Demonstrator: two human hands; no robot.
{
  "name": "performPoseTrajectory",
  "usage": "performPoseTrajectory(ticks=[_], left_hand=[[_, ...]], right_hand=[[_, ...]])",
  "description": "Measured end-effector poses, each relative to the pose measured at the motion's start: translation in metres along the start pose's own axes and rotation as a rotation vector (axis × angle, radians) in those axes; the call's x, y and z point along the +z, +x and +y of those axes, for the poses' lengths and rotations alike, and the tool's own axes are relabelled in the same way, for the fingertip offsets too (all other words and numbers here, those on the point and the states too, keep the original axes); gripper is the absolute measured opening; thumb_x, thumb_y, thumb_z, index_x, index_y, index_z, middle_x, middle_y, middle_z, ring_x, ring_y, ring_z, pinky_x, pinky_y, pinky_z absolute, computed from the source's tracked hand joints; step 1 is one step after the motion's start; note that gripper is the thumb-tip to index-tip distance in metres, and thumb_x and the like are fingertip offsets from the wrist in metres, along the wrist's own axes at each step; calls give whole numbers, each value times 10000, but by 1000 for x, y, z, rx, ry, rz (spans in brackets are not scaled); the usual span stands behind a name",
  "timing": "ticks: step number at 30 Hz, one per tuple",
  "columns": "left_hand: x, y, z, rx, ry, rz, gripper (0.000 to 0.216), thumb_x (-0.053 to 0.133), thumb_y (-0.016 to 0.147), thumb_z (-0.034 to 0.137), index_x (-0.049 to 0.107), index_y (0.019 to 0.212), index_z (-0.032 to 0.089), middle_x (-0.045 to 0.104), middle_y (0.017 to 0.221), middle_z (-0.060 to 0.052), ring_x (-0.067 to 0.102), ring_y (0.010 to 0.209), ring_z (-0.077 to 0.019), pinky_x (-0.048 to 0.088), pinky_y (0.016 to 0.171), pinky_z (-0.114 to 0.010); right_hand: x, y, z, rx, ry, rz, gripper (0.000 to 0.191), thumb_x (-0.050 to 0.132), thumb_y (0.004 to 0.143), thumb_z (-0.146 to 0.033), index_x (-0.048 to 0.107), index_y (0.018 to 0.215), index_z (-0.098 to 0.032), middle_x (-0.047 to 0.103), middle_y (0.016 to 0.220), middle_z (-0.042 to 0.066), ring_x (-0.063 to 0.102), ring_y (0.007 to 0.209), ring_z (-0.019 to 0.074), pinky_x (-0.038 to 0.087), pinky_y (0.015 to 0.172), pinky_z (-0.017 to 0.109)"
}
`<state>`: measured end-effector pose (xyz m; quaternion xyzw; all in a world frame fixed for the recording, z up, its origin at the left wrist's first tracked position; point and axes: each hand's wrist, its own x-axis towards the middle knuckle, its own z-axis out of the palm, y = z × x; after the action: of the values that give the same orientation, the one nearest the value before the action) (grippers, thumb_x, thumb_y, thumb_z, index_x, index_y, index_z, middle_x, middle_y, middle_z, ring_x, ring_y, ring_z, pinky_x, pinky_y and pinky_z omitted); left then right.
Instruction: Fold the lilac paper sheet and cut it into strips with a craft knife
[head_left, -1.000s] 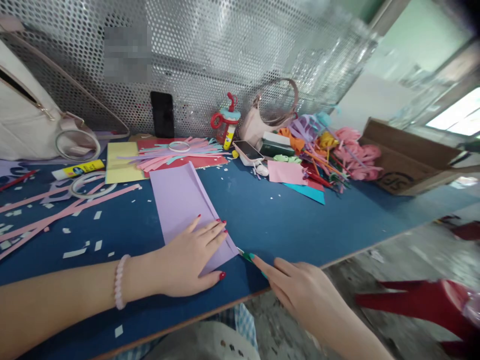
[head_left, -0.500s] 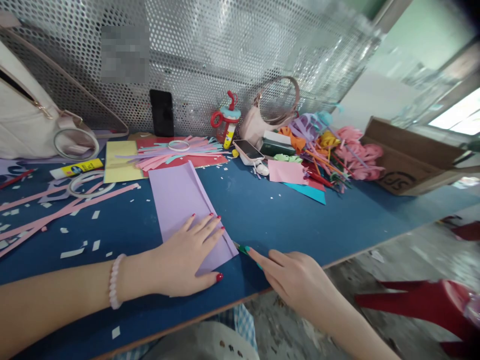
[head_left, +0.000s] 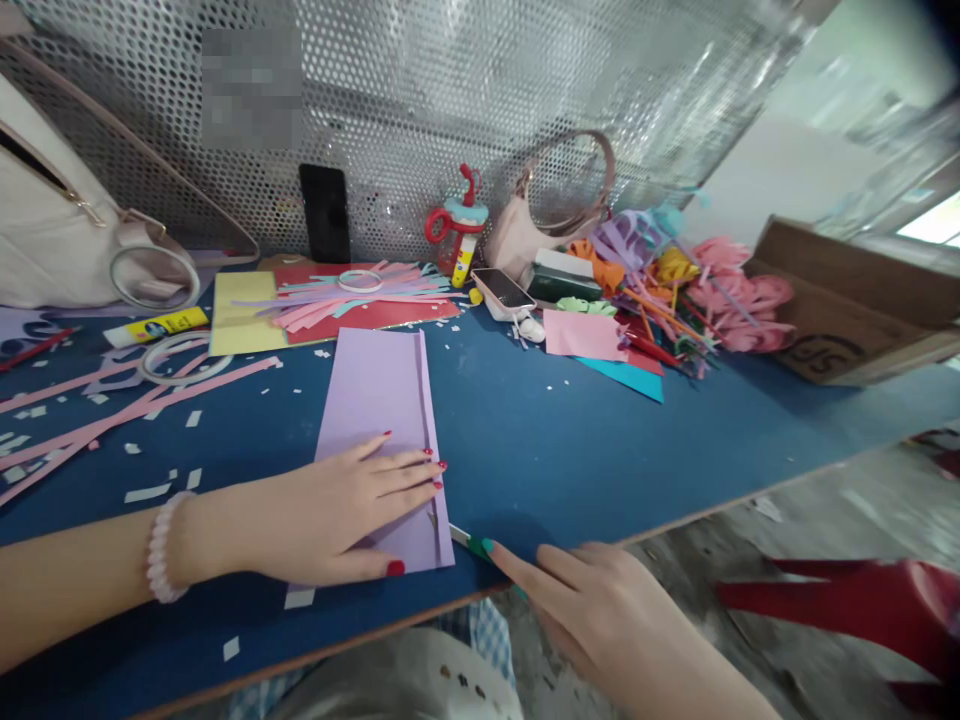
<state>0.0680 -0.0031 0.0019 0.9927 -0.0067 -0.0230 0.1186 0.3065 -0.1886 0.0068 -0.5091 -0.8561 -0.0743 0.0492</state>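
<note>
A sheet of purple paper (head_left: 375, 385) lies on the blue table, with a narrow fold along its right edge. My left hand (head_left: 352, 505) rests flat on the paper, fingers stretched out toward the fold. In my right hand (head_left: 592, 600) is a green-handled knife (head_left: 477, 546), my index finger stretched along it. Its metal blade passes under the folded strip near the paper's lower right corner, and the tip shows just left of the fold. Most of the knife's handle is hidden by my right hand.
Pink strips (head_left: 135, 420), white scraps, tape rolls (head_left: 187, 360) and a glue stick (head_left: 157, 327) lie at left. Behind are cut strips (head_left: 360, 295), a leaning phone (head_left: 325, 215) and a red cup (head_left: 454, 240). Paper flowers (head_left: 739, 295) and a cardboard box (head_left: 862, 310) are at right.
The purple paper has turned so its fold runs nearly toward me, and its lower end is closer. My left hand moved with it. The knife's blade has gone under the fold.
</note>
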Motion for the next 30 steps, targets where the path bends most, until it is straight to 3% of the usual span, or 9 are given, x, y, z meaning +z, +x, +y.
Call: performPoseTrajectory(ticks=[5, 9, 17, 23, 30], left_hand=[[7, 1, 3, -57, 35, -10, 721, 449, 950, 492, 166, 1526, 164, 158, 1580, -99, 146, 1459, -252, 104, 1183, -440], [9, 0, 2, -85, 22, -11, 779, 478, 923, 509, 133, 1531, 165, 178, 1577, -110, 155, 1458, -252, 80, 1186, -452], [12, 1, 3, -85, 4, 29, 754, 481, 924, 474, 142, 1532, 182, 190, 1575, -107, 176, 1452, -262, 83, 1185, -482], [11, 0, 3, -76, -22, 73, 683, 558, 888, 470, 294, 1494, 297, 183, 1573, -124, 233, 1422, -360, 185, 1138, -570], [10, 0, 3, -84, -22, 53, 707, 564, 884, 473, 265, 1502, 307, 147, 1579, -146, 212, 1425, -376, 199, 1126, -585]], right_hand=[[4, 0, 0, -20, -33, -19, 443, 499, 815, -22, 548, 1247, -108, 594, 697, -5, 517, 525, 141, 321, 468, 312], [2, -3, 0, -17, -45, -10, 403, 512, 805, -29, 581, 1197, -95, 592, 675, -6, 524, 526, 134, 302, 456, 316], [3, 5, 4, 12, -120, -62, 420, 530, 808, -65, 594, 1219, -124, 595, 666, -2, 521, 510, 125, 295, 457, 313], [3, 10, 9, 13, -144, -43, 389, 569, 797, -94, 628, 1180, -129, 589, 637, -17, 514, 475, 119, 296, 445, 314], [9, 22, 17, 39, -172, -54, 414, 573, 809, -106, 623, 1218, -140, 597, 648, -15, 532, 478, 120, 278, 453, 325]])
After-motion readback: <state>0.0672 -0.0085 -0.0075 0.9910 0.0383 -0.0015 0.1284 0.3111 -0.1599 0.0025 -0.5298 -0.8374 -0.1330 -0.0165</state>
